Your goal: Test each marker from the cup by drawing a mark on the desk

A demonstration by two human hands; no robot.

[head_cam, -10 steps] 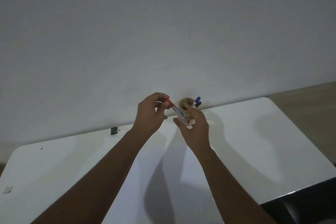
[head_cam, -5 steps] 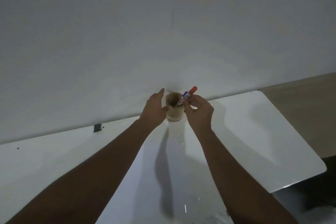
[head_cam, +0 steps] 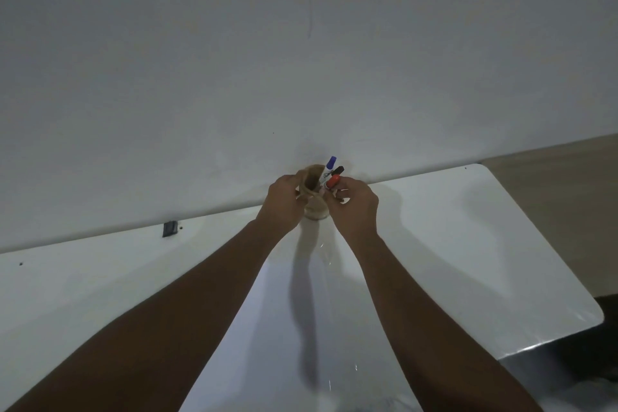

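Note:
A tan cup (head_cam: 313, 181) stands at the far edge of the white desk (head_cam: 468, 244), against the wall. Three markers stick out of it: a blue-capped marker (head_cam: 330, 164), a black-capped marker (head_cam: 337, 170) and a red-capped marker (head_cam: 333, 181). My left hand (head_cam: 284, 204) is wrapped around the cup's left side. To the right of the cup, my right hand (head_cam: 356, 206) pinches the red-capped marker with its fingertips, the marker's lower part sitting inside the cup.
A small dark clip (head_cam: 170, 228) sits at the desk's back edge on the left. The grey wall (head_cam: 301, 60) rises right behind the cup. The desk's rounded right corner (head_cam: 592, 314) borders a wooden floor (head_cam: 568, 177).
My right hand carried the capped red marker from in front of me to the cup and lowered it in. My left hand let go of the cap and took hold of the cup.

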